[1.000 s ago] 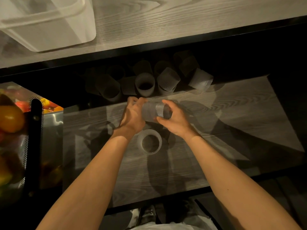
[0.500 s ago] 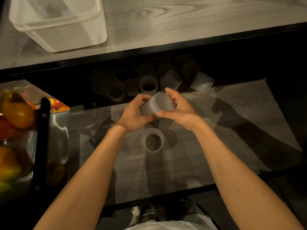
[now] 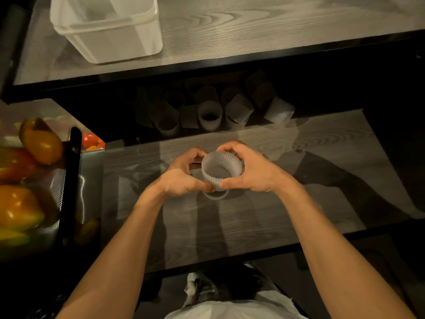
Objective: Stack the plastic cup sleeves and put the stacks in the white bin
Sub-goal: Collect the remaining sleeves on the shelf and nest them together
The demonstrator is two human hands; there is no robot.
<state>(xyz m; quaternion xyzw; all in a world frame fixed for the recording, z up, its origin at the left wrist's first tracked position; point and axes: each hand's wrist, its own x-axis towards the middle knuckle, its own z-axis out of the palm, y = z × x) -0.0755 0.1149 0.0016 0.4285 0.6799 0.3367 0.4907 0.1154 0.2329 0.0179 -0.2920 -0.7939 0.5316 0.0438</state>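
Both hands' grip has turned sleeve (image 3: pixel 222 169) mouth-up over stack (image 3: pixel 216 195)

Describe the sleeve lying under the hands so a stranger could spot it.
Start at the lower wooden shelf, then find the two hands meeting above it. Directly beneath the ribbed sleeve they hold, the loose sleeve stands alone, apart from the cluster at the back.

The ribbed translucent white plastic cup sleeve (image 3: pixel 221 169) at the centre has fine vertical ridges and a scalloped rim. The loose grey-white ribbed sleeves (image 3: pixel 209 116) at 12 o'clock show the same ridges. The grey wood-grain tabletop (image 3: pixel 264 217) has dark wavy lines and a black edge. The translucent white plastic bin (image 3: pixel 105 31) at 11 o'clock is plain. The orange, yellow and red peppers (image 3: pixel 41 143) at 9 o'clock are glossy.
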